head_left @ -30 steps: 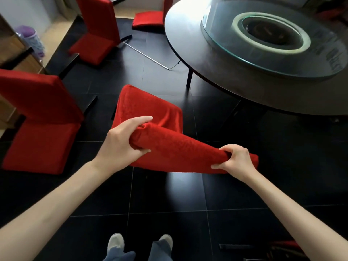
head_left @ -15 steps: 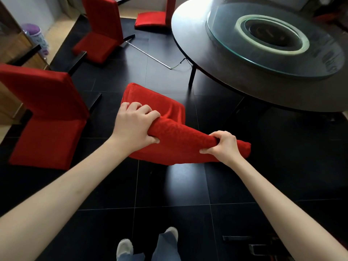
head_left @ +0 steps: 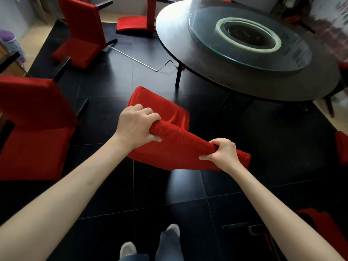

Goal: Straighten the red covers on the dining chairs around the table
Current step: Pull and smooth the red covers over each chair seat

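Both hands grip the red cover on the near chair back: left hand clenched on top, right hand pinching its right end.

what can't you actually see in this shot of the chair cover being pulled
Head view only:
- Chair frame under the red cover: hidden by the fabric.
- Fingertips of left hand and right hand: buried in folds.
- Chair at right: cut off by the edge.
- Table far side: blurred.
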`<state>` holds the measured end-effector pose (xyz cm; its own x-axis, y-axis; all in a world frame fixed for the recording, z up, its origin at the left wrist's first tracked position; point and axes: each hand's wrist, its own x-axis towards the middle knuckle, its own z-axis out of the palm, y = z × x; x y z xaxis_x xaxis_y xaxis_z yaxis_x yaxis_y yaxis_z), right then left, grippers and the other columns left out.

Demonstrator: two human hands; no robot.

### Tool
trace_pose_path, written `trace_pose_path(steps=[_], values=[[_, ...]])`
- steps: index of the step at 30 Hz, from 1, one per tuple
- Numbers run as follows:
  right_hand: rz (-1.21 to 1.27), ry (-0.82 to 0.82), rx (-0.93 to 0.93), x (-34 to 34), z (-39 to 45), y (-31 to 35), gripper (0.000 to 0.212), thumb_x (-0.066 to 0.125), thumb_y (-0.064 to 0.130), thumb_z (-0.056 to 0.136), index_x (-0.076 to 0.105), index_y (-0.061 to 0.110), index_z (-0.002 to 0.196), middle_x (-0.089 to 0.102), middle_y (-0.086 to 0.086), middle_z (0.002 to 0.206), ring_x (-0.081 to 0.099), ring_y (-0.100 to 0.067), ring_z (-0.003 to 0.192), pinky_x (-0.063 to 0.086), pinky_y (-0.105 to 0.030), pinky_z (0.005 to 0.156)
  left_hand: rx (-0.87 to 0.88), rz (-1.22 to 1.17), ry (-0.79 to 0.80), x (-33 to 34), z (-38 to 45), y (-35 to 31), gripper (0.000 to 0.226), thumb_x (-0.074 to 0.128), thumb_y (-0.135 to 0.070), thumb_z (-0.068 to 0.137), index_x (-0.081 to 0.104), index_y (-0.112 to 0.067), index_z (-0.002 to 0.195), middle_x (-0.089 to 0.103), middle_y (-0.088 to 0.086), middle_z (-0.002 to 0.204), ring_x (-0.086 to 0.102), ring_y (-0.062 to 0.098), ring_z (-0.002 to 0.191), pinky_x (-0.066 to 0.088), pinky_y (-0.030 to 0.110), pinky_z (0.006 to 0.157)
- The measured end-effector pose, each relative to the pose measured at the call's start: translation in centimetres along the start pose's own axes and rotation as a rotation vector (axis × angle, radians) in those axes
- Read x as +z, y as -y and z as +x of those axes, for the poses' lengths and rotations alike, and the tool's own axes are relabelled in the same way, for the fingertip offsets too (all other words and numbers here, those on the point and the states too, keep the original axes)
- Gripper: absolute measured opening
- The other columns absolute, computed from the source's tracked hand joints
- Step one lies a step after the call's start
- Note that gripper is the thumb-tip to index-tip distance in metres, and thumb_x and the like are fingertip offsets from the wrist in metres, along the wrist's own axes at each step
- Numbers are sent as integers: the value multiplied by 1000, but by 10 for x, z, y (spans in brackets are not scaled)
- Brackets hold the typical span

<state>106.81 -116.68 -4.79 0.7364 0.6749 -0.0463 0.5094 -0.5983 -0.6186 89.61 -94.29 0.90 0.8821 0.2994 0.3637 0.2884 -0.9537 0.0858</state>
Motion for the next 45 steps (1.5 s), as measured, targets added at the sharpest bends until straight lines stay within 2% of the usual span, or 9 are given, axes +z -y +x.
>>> trace_pose_path(steps=[2,4,7,12,18,27,32,37,45], values=[[-10,-5,-9,-2,3,7,34,93,32,53,71,22,77,61,12,76,53,-4,77,40,-16,66,-27,-20,-12,0,-4,6,58,92,-50,37,74,-15,79,69,3,73,57,29,62,46,36,60],[-25,15,-23,-3,7,17,37,93,31,53,73,20,81,63,7,81,56,-13,84,47,-28,75,-61,-37,-28,-1,-11,13,57,92,-50,37,74,-15,79,69,3,73,58,29,62,46,37,61],[-60,22,-66,-3,12,31,39,93,31,52,74,18,85,61,8,83,55,-17,90,48,-37,82,-117,-51,-38,-3,-22,23,58,92,-50,36,75,-15,78,69,4,73,59,29,63,47,37,60],[-135,32,-128,7,14,52,45,93,35,51,75,16,87,59,7,82,54,-17,89,46,-38,83,-203,-71,-52,-3,-40,41,58,91,-50,36,75,-16,80,70,3,74,59,29,66,45,37,64],[-152,22,-167,22,6,69,41,92,39,50,74,17,80,53,16,72,52,-14,83,45,-35,79,-248,-100,-58,-7,-53,62,59,92,-51,36,75,-19,82,70,0,78,59,28,71,44,34,66],[-221,68,-150,21,10,73,46,93,37,48,74,17,85,65,2,85,54,-18,87,45,-35,79,-267,-140,-83,4,-73,64,57,90,-54,34,75,-20,77,67,-2,71,57,26,64,44,33,60],[-275,109,-170,33,17,80,53,94,39,45,74,19,90,64,1,88,53,-17,86,43,-31,76,-315,-144,-75,13,-100,68,54,91,-54,36,73,-19,73,66,-2,67,56,25,61,43,31,57],[-275,98,-186,44,13,81,51,93,40,45,74,20,88,64,4,87,50,-14,85,38,-29,74,-365,-169,-69,14,-108,73,53,92,-50,38,74,-19,77,67,-1,71,56,26,66,37,32,65],[-253,61,-173,48,4,85,51,92,38,48,73,19,90,66,4,91,51,-16,89,39,-31,78,-399,-191,-58,20,-118,73,56,92,-49,44,72,-19,88,68,0,82,59,28,79,39,40,76]])
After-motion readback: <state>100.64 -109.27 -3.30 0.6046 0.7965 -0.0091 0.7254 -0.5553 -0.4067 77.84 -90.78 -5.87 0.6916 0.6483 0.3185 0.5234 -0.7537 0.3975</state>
